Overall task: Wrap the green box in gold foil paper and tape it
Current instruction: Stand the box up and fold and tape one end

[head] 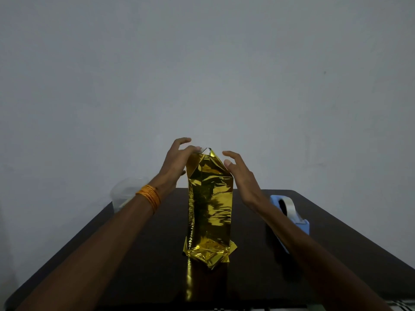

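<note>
Dark table (146,265): foil-wrapped box (211,209) upright (creased); left hand (177,158) touches top, right hand (239,176) spread beside.

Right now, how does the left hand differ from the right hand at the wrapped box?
The left hand lays its fingers on the folded top of the gold foil; the right hand hovers spread beside that top, contact unclear. The left wrist wears orange bands; the right wrist is bare. Both hands are open and raised near the top.
</note>
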Motion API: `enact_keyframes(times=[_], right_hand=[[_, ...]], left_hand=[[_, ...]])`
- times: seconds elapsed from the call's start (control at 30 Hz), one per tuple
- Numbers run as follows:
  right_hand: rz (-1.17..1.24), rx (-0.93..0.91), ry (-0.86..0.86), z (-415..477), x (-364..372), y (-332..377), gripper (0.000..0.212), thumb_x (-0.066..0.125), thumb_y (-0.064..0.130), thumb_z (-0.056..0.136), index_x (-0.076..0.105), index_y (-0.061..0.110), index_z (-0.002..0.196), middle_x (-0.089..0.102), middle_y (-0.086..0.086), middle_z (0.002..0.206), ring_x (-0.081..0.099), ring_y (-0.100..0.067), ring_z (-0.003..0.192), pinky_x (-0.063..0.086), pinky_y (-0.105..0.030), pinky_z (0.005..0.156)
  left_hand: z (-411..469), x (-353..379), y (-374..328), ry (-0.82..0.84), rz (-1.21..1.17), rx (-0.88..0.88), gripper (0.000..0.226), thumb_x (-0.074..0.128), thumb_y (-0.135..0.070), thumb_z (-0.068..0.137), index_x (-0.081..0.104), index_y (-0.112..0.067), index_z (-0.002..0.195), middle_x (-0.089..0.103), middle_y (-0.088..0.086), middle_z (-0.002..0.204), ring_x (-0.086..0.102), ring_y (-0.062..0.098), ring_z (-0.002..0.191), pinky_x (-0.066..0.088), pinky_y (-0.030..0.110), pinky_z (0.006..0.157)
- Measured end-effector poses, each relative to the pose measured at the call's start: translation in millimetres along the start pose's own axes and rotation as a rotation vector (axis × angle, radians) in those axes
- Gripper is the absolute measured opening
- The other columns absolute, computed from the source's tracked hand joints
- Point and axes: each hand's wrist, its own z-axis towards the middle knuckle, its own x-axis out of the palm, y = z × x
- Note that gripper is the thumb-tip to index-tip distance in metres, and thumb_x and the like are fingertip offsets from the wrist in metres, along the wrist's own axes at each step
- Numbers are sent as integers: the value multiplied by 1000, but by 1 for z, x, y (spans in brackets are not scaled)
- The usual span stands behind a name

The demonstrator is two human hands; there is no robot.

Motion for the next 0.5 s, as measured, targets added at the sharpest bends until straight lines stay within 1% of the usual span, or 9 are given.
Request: enact_keyframes(times=[0.03,0.1,0.17,0.23,0.3,0.37,0.4,0.43,0.5], right_hand=[[-17,-10,-7,0,1,-1,54,30,59,92,39,37,141,57,0,132,56,-11,113,36,-12,81],[-35,-16,-21,1,0,0,55,29,59,92,39,37,141,58,2,126,56,-13,112,36,-13,80],[-58,-25,-31,2,0,0,54,29,60,92,40,38,140,61,3,116,58,-12,106,42,-22,82],[-127,-45,-43,2,2,0,54,29,67,91,39,43,138,64,4,107,58,-14,103,47,-36,86],[-208,-83,-49,0,3,-3,57,26,71,89,37,46,139,63,5,105,53,-16,106,47,-44,91],[-221,-98,-68,-3,2,-5,57,24,72,89,36,48,139,62,6,103,50,-15,107,45,-45,93],[-214,-97,-81,-4,2,-6,55,24,72,89,37,50,138,62,7,101,50,-14,107,44,-47,94],[-209,-93,-87,-5,1,-6,53,23,72,89,37,51,137,62,7,101,50,-14,107,43,-48,95],[-211,-93,-78,-5,1,-6,52,22,71,89,36,54,136,62,6,102,49,-13,107,43,-49,97]], left_hand=[[4,-1,-4,16,34,28,32,60,-33,94,54,-28,125,53,1,126,49,22,116,46,46,97],[9,0,-13,68,65,56,20,57,-28,96,64,-23,114,59,-2,118,52,19,112,46,38,91],[14,2,-17,147,116,48,19,57,-31,96,69,-22,108,63,-4,116,54,16,111,45,35,87],[16,6,-21,222,194,33,23,57,-38,96,71,-23,105,65,-3,116,55,16,109,45,35,85],[16,12,-23,255,238,-7,25,60,-37,94,73,-19,105,68,-1,107,60,16,99,47,28,75],[15,18,-23,255,259,-59,23,62,-29,94,73,-13,106,68,0,94,61,12,85,47,21,58],[13,19,-22,257,290,-84,20,62,-25,94,73,-13,106,67,-1,88,59,10,79,46,20,54],[13,20,-18,264,334,-109,18,61,-22,95,73,-15,106,65,-2,84,58,10,76,45,20,56],[12,18,-11,292,391,-150,18,59,-18,93,74,-22,104,66,-1,85,59,16,82,47,28,71]])
